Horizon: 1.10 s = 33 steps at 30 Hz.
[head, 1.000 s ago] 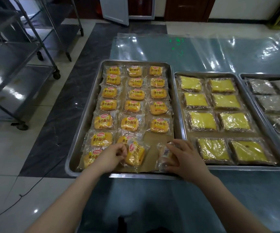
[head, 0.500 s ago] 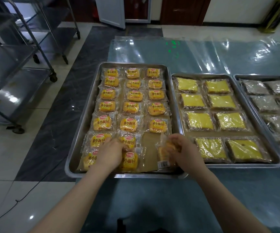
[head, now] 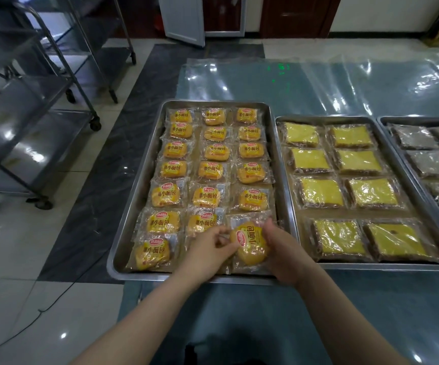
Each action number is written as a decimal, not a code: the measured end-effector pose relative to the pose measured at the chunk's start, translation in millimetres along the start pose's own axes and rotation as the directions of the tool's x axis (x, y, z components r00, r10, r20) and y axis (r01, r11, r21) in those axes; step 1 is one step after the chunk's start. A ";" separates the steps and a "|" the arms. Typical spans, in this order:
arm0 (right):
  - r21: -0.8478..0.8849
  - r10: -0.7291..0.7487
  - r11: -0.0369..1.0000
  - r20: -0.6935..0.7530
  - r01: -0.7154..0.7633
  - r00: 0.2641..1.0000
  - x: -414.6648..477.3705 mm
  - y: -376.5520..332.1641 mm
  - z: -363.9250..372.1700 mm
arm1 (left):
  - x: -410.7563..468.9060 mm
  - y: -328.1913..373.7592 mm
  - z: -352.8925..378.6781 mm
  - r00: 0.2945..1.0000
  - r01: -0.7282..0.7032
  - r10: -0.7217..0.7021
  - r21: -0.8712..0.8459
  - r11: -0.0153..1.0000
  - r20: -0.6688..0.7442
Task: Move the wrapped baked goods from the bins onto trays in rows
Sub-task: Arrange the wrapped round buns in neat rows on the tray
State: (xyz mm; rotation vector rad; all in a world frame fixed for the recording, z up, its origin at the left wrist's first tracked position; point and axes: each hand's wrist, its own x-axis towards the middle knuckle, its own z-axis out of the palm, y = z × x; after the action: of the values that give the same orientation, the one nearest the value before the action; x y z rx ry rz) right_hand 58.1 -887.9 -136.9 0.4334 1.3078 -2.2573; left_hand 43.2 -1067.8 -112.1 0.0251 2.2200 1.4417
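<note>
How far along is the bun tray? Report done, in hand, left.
Done: five full rows of buns on the bun tray; the cake tray beside it looks full. In hand: left hand and right hand hold one bun, turned sideways. Left: setting it straight in the near right corner.

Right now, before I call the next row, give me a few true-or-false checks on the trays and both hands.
1. The left hand and the right hand hold one wrapped bun over the near right corner of the left tray. True.
2. The held bun's label faces the same way as the others. False: it is turned sideways.
3. The middle tray holds yellow square cakes in two columns. True.
4. The far right tray holds orange buns. False: it holds greyish wrapped pieces.
</note>
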 end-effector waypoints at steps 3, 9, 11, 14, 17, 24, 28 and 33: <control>-0.154 -0.086 0.985 -0.034 0.080 0.996 -0.7 -0.5 0.0 | -1.1 -4.2 1.2 0.999 0.017 -0.018 -0.041 0.999 -0.027; -0.361 -0.138 0.929 -0.117 0.088 0.984 -0.7 -4.4 -14.3 | 4.2 -7.8 0.8 0.978 0.050 -0.099 -0.257 0.965 -0.182; -0.359 -0.169 0.927 -0.147 0.106 0.975 1.3 -1.7 -15.9 | 7.1 -8.3 0.0 0.976 0.051 -0.110 -0.294 0.954 -0.189; -0.292 -0.213 0.946 -0.228 0.142 0.950 4.3 -3.3 -16.5 | 8.1 -8.4 4.2 0.993 0.074 -0.103 -0.369 0.927 -0.059; -0.293 -0.184 0.948 -0.184 0.125 0.965 4.5 -9.3 -19.1 | 10.9 -9.6 5.6 0.993 0.084 -0.108 -0.344 0.935 -0.052; -0.991 -0.470 -0.107 0.125 0.085 0.874 10.8 -14.0 -34.3 | 31.2 -16.7 -10.9 0.965 0.067 -0.143 -0.317 0.946 -0.220; -0.877 -0.245 -0.479 0.160 0.024 0.956 19.2 -7.2 -34.5 | 37.6 -20.4 -19.8 0.958 0.034 -0.121 -0.315 0.948 -0.261; -0.928 -0.234 -0.373 0.082 -0.011 0.969 23.9 -16.6 -27.2 | 41.0 -18.3 -25.5 0.944 0.013 -0.108 -0.292 0.956 -0.311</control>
State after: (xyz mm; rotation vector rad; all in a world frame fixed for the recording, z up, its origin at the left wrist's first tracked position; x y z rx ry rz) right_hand 29.7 -863.4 -150.2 -0.2889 2.8197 -0.2241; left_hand 1.2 -1086.5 -135.6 -0.4030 2.2091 1.8272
